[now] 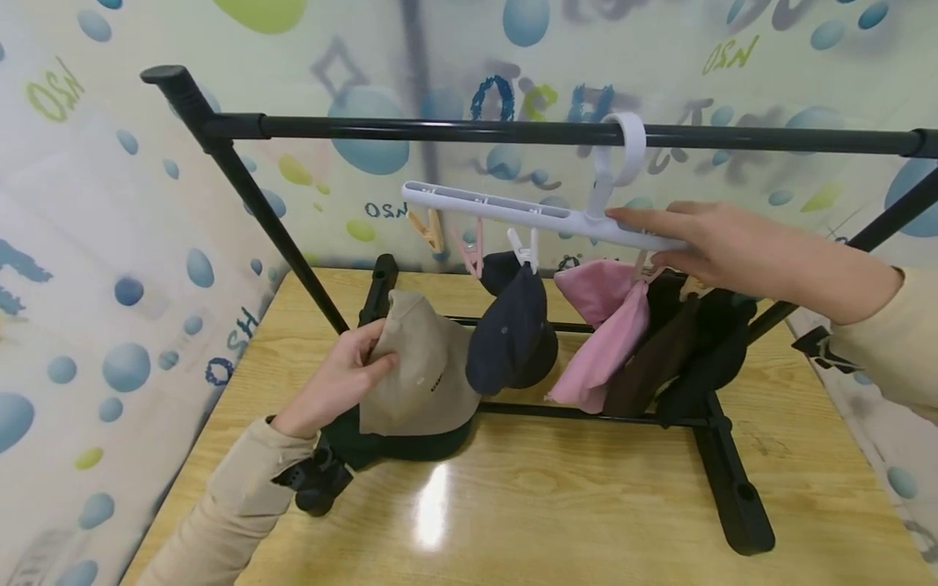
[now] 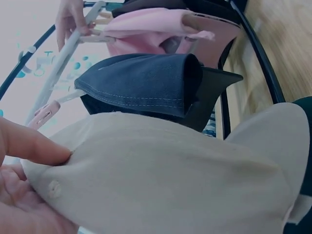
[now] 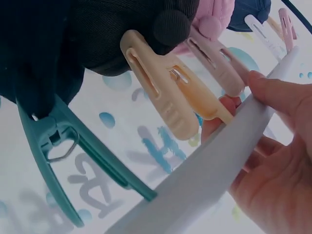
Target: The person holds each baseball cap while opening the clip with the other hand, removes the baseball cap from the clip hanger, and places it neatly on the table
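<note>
The left hand (image 1: 344, 370) pinches the crown of a beige cap (image 1: 421, 370) — thumb on the near face, fingers curled behind the fabric — so the cap hangs from that pinch with its brim dropping toward the wooden table (image 1: 586, 505). In the left wrist view the thumb (image 2: 34, 146) presses flat into the cloth just beside a small eyelet, a hold that looks meant to keep the top of the cap gathered and free rather than crushed.

The right hand (image 1: 703, 244) wraps the white clip hanger (image 1: 513, 210) near its right end, index finger laid along the top of the bar, the other fingers curled under it. That grip seems to steady the hanger, which would otherwise swing on its hook (image 1: 623, 150) over the black rail (image 1: 513, 132). From the right wrist camera the fingers (image 3: 282, 97) close round the pale bar with a beige peg (image 3: 165, 92) and a teal peg (image 3: 58, 141) hanging just off the hand, both biting dark fabric.

To the left of the right hand's grip, further along the bar, hang a navy cap (image 1: 513, 334) and a pink cap (image 1: 604, 334); directly below it, a brown cap (image 1: 655, 350) and a black cap (image 1: 714, 350). At the far end of the bar from that grip — above the beige cap and the left hand — an orange peg (image 1: 427, 230) and a pink peg (image 1: 472, 248) hang bare.
</note>
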Demonstrator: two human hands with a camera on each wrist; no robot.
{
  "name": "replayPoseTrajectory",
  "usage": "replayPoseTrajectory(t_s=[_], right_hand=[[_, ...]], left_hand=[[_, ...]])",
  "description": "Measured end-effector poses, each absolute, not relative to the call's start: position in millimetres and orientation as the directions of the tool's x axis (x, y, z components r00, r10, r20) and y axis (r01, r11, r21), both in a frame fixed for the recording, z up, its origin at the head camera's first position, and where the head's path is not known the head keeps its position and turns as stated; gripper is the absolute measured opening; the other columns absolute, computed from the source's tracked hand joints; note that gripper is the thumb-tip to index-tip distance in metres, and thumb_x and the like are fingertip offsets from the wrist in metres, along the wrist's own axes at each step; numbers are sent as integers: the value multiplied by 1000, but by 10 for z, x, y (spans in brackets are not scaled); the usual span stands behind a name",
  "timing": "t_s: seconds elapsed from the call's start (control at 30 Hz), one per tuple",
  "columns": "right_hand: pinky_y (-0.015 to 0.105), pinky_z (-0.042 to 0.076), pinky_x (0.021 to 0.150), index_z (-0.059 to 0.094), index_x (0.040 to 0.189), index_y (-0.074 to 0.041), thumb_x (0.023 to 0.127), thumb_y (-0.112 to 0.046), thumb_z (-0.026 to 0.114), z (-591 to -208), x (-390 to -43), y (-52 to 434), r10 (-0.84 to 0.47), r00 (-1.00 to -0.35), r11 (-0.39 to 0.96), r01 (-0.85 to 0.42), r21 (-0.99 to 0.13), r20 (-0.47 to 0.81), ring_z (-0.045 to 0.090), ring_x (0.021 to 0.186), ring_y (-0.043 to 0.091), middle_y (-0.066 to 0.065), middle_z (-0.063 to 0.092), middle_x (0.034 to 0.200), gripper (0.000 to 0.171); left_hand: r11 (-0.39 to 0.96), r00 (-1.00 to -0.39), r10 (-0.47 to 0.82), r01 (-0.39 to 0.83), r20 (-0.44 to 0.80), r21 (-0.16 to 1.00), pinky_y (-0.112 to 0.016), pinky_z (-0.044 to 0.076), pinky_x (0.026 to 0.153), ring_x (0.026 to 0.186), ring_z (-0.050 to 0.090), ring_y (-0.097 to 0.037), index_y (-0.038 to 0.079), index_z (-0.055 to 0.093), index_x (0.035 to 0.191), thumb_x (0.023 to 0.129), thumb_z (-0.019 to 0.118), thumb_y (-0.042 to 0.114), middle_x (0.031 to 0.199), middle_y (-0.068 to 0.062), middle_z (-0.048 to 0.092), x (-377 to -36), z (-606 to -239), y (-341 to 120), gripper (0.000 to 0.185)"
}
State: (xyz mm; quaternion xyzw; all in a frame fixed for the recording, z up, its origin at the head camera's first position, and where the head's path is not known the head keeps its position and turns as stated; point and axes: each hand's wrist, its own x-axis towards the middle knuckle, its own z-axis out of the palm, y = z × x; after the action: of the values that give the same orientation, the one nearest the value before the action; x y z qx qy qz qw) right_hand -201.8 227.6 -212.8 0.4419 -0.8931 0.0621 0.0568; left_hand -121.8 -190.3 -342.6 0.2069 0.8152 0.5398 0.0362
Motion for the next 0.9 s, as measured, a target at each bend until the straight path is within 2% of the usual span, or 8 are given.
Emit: replayPoseTrajectory(t_s=[0.1, 0.17, 0.3, 0.53, 0.7, 0.9], right_hand=[[31, 45, 51, 40, 148, -16, 84, 3, 72, -2075, -2022, 2308, -785, -605, 608, -794, -20, 131, 56, 60, 13, 17, 62, 107, 74], [32, 46, 51, 41, 147, -15, 84, 3, 72, -2055, -2027, 2331, -789, -603, 607, -794, 2, 122, 58, 59, 15, 19, 62, 108, 73], [32, 45, 51, 43, 146, -12, 83, 6, 72, -2023, -2045, 2366, -801, -589, 593, -805, 16, 108, 58, 58, 13, 22, 62, 116, 72], [28, 37, 50, 40, 148, -16, 84, 4, 70, -1983, -2048, 2363, -810, -580, 584, -811, 31, 91, 43, 51, 5, 17, 62, 118, 74], [27, 38, 50, 40, 149, -16, 83, 4, 71, -1978, -2049, 2359, -814, -573, 578, -815, 34, 96, 43, 50, 4, 17, 62, 119, 75], [28, 39, 51, 40, 148, -15, 83, 3, 72, -1986, -2052, 2386, -813, -576, 580, -814, 30, 79, 47, 51, 3, 18, 61, 122, 75]], left_hand=[[325, -910, 385, 290, 154, 900, -31, 38, 62, 67, 47, -20, -3, 55, 99, 92, 50, -12, 70, -7, 44, -1218, -3443, -1884, 12], [309, -909, 393, 272, 138, 911, -31, 41, 65, 72, 51, -20, -4, 56, 102, 93, 49, -11, 75, -9, 50, -1227, -3467, -1876, 13], [258, -913, 403, 184, 67, 948, -33, 46, 77, 87, 57, -24, -6, 54, 120, 95, 47, -7, 94, -15, 59, -1269, -3550, -1894, 26], [163, -925, 377, 4, -59, 987, -35, 46, 86, 99, 57, -24, -8, 47, 131, 95, 47, -3, 109, -17, 57, -1341, -3758, -2037, 37], [119, -929, 341, -111, -146, 987, -35, 44, 88, 101, 54, -21, -12, 37, 137, 94, 46, -4, 112, -14, 54, -1367, -3860, -2153, 45], [142, -928, 271, -222, -254, 965, -36, 40, 86, 100, 47, -21, -9, 30, 143, 94, 47, -1, 116, -14, 47, -1347, -3935, -2268, 52]])
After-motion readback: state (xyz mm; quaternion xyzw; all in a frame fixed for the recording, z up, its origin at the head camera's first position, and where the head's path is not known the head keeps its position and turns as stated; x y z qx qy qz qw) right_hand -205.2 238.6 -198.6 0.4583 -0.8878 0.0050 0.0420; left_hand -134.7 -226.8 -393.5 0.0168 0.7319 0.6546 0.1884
